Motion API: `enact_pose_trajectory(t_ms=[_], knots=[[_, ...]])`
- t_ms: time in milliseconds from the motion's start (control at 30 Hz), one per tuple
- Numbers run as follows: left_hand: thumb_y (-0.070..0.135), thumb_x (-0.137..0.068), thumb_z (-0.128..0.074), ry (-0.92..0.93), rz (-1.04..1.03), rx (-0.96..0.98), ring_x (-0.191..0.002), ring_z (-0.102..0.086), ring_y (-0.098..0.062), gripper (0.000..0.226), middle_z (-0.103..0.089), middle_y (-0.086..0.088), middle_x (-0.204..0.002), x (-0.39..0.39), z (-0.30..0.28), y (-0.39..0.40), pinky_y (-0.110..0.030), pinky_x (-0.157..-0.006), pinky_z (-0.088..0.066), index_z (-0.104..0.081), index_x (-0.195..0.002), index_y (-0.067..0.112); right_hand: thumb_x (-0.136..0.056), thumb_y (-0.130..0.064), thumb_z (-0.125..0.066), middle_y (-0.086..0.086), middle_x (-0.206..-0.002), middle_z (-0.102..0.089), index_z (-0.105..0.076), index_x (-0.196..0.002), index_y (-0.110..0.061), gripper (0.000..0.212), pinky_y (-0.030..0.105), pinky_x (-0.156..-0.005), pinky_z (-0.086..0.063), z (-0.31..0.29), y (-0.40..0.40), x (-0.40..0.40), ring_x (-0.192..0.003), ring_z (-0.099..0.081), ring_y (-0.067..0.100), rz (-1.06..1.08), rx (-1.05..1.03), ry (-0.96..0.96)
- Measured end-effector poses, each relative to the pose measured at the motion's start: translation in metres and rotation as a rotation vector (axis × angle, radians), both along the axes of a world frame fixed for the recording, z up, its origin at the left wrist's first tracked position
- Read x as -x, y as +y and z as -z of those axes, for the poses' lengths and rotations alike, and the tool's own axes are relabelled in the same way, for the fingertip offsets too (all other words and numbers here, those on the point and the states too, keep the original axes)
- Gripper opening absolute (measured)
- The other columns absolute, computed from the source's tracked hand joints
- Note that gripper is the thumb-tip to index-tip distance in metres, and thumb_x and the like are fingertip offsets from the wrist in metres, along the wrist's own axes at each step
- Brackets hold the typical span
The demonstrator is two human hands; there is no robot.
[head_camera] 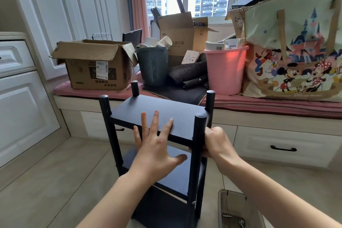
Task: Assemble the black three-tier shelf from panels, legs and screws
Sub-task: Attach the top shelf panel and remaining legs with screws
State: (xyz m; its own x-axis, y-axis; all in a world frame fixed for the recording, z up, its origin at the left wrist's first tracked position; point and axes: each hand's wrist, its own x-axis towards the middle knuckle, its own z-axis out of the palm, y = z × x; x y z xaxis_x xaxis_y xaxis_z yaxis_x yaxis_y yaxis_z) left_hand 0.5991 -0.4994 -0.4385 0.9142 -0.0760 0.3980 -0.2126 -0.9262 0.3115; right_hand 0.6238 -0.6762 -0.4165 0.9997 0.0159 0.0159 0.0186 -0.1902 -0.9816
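Shelf (157, 114) is seen standing on the floor, nearly built: three black panels are joined by four legs (199, 135). Left hand (157, 146) is laid flat on the top panel, fingers spread. Right hand (216, 140) is curled round the near right leg. Whether screws remain is not shown. Beyond the hands, "AOC" is read on a box (183, 31); a bag (296, 52) is printed with cartoon mice.

Single head-worn view, forward and down, close over the shelf (159, 114).
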Motion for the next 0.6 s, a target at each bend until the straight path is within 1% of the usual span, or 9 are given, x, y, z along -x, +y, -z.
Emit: enact_pose_trajectory(t_ms=[33,100,167,200,267,300,400,500,600], knots=[[0.077,-0.072,-0.063,-0.010,0.024,-0.020,-0.134,0.052,-0.016,0.110,0.025,0.009,-0.164,0.002,0.001,-0.005,-0.044,-0.107,0.034,-0.005,-0.158,0.041,-0.077,-0.045,-0.050,0.015,-0.070,-0.061,-0.061,-0.071,-0.007,0.040,0.058,-0.080,-0.057,-0.001,0.001,0.002,-0.080,-0.069,0.041,0.003,0.021,0.007],[0.091,-0.061,-0.048,-0.030,0.039,-0.047,-0.137,0.049,-0.014,0.118,0.013,0.010,-0.166,0.006,0.001,-0.016,-0.043,-0.106,0.039,-0.008,-0.159,0.038,-0.071,-0.050,-0.053,0.013,-0.073,-0.064,-0.065,-0.072,-0.004,0.048,0.055,-0.078,-0.059,-0.002,0.001,0.002,-0.086,-0.069,0.041,0.010,-0.007,0.022],[0.096,-0.054,-0.033,-0.044,0.019,-0.052,-0.142,0.042,-0.013,0.124,0.004,0.010,-0.167,0.010,0.002,-0.026,-0.044,-0.107,0.038,-0.008,-0.159,0.034,-0.072,-0.051,-0.056,0.009,-0.071,-0.068,-0.068,-0.073,-0.001,0.051,0.050,-0.075,-0.061,-0.001,0.000,-0.001,-0.083,-0.071,0.036,0.001,-0.047,0.046],[0.097,-0.054,-0.029,-0.052,-0.002,-0.052,-0.145,0.037,-0.013,0.124,0.001,0.009,-0.166,0.011,0.002,-0.030,-0.045,-0.109,0.037,-0.009,-0.159,0.034,-0.076,-0.049,-0.058,0.006,-0.070,-0.070,-0.071,-0.071,-0.003,0.048,0.048,-0.073,-0.062,0.000,0.000,-0.002,-0.079,-0.072,0.032,-0.014,-0.057,0.053],[0.096,-0.057,-0.027,-0.050,-0.044,-0.056,-0.149,0.027,-0.014,0.120,-0.004,0.007,-0.166,0.011,0.001,-0.035,-0.049,-0.111,0.033,-0.012,-0.158,0.033,-0.084,-0.043,-0.061,0.002,-0.065,-0.071,-0.073,-0.063,-0.011,0.039,0.042,-0.068,-0.062,0.000,-0.001,-0.004,-0.071,-0.073,0.024,-0.037,-0.074,0.064],[0.094,-0.059,-0.027,-0.046,-0.060,-0.060,-0.150,0.023,-0.015,0.116,-0.005,0.006,-0.166,0.010,0.001,-0.036,-0.050,-0.112,0.031,-0.013,-0.157,0.033,-0.086,-0.038,-0.062,0.002,-0.064,-0.070,-0.072,-0.061,-0.012,0.037,0.038,-0.063,-0.061,-0.001,-0.002,-0.004,-0.068,-0.073,0.022,-0.043,-0.085,0.066],[0.091,-0.063,-0.028,-0.044,-0.076,-0.075,-0.152,0.014,-0.017,0.110,-0.009,0.005,-0.166,0.010,0.002,-0.037,-0.051,-0.114,0.028,-0.015,-0.157,0.033,-0.085,-0.029,-0.065,0.006,-0.066,-0.071,-0.071,-0.071,-0.006,0.027,0.026,-0.055,-0.055,-0.005,-0.007,-0.004,-0.065,-0.073,0.021,-0.053,-0.092,0.084],[0.091,-0.064,-0.027,-0.062,-0.070,-0.079,-0.152,0.009,-0.017,0.110,-0.011,0.005,-0.165,0.010,0.003,-0.036,-0.051,-0.114,0.028,-0.017,-0.157,0.032,-0.085,-0.030,-0.066,0.012,-0.070,-0.073,-0.071,-0.080,0.003,0.033,0.026,-0.057,-0.056,-0.007,-0.009,-0.004,-0.066,-0.074,0.023,-0.049,-0.073,0.094],[0.089,-0.066,-0.027,-0.076,-0.045,-0.106,-0.152,0.011,-0.013,0.106,-0.008,0.008,-0.165,0.012,0.003,-0.032,-0.048,-0.113,0.029,-0.014,-0.157,0.035,-0.088,-0.029,-0.063,0.014,-0.073,-0.074,-0.070,-0.083,0.005,0.035,0.027,-0.055,-0.056,-0.008,-0.008,-0.004,-0.066,-0.074,0.024,-0.063,-0.057,0.093]])
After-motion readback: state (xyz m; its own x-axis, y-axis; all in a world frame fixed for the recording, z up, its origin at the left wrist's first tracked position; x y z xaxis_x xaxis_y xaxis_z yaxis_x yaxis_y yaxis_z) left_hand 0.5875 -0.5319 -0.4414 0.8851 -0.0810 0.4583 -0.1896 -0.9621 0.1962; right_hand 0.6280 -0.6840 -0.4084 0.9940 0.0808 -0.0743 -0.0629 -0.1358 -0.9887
